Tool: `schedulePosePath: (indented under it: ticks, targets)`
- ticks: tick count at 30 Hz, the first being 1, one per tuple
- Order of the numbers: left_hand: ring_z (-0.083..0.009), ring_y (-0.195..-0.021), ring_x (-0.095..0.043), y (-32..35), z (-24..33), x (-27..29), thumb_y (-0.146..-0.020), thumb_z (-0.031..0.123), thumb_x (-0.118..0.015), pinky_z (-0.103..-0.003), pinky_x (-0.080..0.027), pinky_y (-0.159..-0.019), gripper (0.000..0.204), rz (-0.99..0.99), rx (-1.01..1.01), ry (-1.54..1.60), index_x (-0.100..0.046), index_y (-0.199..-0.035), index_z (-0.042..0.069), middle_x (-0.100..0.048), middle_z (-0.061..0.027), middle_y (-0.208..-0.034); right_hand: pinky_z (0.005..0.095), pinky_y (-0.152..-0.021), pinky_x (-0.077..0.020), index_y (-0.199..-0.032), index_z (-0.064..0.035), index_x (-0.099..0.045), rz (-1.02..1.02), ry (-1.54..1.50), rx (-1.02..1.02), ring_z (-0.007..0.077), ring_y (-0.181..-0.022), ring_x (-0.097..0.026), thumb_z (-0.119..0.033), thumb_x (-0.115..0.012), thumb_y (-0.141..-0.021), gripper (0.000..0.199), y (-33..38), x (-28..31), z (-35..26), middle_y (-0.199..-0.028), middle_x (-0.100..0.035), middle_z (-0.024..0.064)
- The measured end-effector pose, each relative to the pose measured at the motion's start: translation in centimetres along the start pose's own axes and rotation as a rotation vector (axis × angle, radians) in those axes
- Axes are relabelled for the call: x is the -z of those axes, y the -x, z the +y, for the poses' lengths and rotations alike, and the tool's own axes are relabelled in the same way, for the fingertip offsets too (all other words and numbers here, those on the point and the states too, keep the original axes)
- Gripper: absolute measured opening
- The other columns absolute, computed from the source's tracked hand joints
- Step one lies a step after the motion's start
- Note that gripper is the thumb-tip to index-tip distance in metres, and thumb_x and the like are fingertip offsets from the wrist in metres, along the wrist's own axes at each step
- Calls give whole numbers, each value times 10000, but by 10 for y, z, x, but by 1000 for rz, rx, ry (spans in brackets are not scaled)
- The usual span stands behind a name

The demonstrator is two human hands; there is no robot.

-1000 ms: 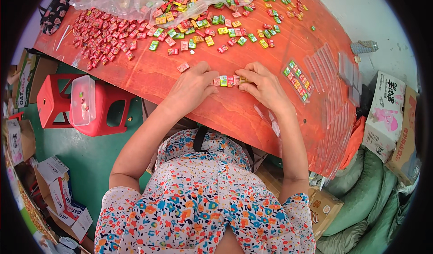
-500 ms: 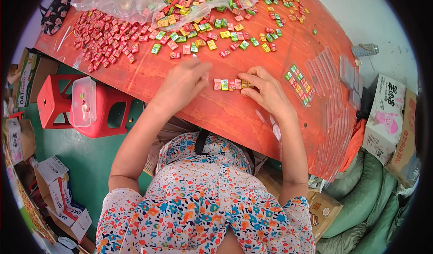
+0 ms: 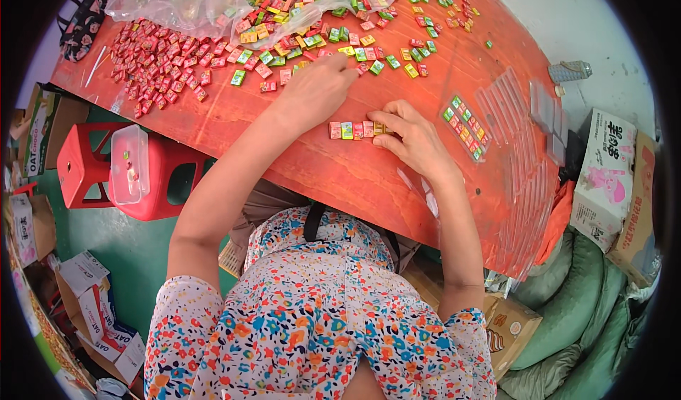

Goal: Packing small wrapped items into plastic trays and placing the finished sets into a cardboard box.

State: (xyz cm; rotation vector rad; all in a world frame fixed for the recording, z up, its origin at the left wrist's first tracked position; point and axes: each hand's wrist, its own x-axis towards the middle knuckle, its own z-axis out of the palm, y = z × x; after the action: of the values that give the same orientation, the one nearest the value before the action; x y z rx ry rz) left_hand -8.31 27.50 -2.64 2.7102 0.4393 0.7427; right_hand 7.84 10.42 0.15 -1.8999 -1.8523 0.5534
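Note:
A short row of small boxes [image 3: 346,130], red, pink, green and yellow, lies side by side on the red table. My right hand [image 3: 415,136] closes its thumb and forefinger around the yellow box at the row's right end. My left hand [image 3: 319,88] is beyond the row, at the near edge of the loose mixed boxes [image 3: 376,67]. Its fingertips bend down out of clear sight, so I cannot make out whether they grip a box.
Red boxes [image 3: 159,63] heap at the far left beside clear plastic bags [image 3: 184,6]. On the right are a filled clear tray [image 3: 466,129] and several stacked clear trays [image 3: 521,180]. A red stool [image 3: 152,180] bearing a plastic tub [image 3: 130,164] stands left of the table [image 3: 284,159].
My left hand has moved forward and right, from left of the row to the loose boxes. My right hand stays at the row's right end.

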Motion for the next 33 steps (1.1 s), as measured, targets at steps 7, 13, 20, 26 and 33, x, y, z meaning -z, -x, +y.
schedulePosePath:
  ticks: [7, 13, 20, 26, 33]
  targets:
    - [-352, -893, -629, 63, 16, 43, -766, 144, -787, -450, -526, -762, 316, -217, 264, 284, -672, -1037, 28, -582, -142, -964, 362, -836, -501, -1245, -73, -641, 6, -18, 25, 260, -984, -618, -144, -763, -816, 452, 0, 0, 9, -1097, -589, 80]
    - [-350, -910, -631, 64, 34, 34, -755, 149, -802, -456, -528, -754, 369, -170, 314, 360, -670, -1075, 19, -585, -138, -985, 366, -836, -503, -1264, -86, -630, 17, -39, -15, 262, -991, -619, -182, -775, -808, 488, 1, 1, 2, -1097, -593, 81]
    - [-258, -808, -630, 57, 39, 16, -773, 104, -798, -376, -523, -722, 366, -148, 198, 287, -698, -1113, 10, -603, -114, -914, 384, -836, -521, -1132, -99, -691, 110, 43, 23, 275, -1013, -633, -238, -721, -860, 307, 4, -11, 3, -1082, -622, 79]
    - [-270, -688, -621, 23, 53, 17, -826, 109, -747, -375, -511, -626, 169, -105, 140, 374, -713, -975, 36, -571, -100, -825, 379, -811, -523, -1114, -65, -691, 222, 80, 40, 271, -966, -638, -217, -717, -863, 294, 23, 10, 10, -1063, -635, 83]
    - [-330, -810, -651, -51, 100, -24, -801, 172, -734, -442, -532, -713, 226, -138, -202, 455, -720, -994, 56, -608, -123, -893, 385, -752, -535, -1053, -86, -716, 385, 148, -279, 279, -880, -663, -264, -738, -842, 277, 99, 69, 17, -978, -647, 80]
